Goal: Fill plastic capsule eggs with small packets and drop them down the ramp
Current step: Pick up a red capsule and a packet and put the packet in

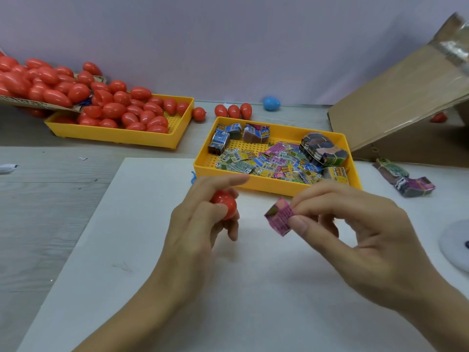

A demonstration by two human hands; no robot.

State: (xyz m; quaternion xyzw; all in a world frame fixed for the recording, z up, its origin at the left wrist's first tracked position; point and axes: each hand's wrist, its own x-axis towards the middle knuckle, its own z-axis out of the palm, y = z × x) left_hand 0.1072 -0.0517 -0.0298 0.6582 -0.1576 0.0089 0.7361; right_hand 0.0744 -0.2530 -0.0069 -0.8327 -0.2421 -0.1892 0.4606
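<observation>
Fingers (302, 226) of your right hand (360, 237) are pinching a folded pink packet (278, 216); your left hand (195, 224) is gripping a red egg (223, 203) above the white board (101, 262). Filling step appears underway: next, you are needing the egg opened and the packet pushed inside.

Yellow trays: two, the packet tray (276, 185) right of the egg tray (114, 135).
Blue eggs: one (271, 103), behind the packet tray.
Loose red eggs (233, 111) between the trays: four.
Cardboard ramps: one (396, 105).
</observation>
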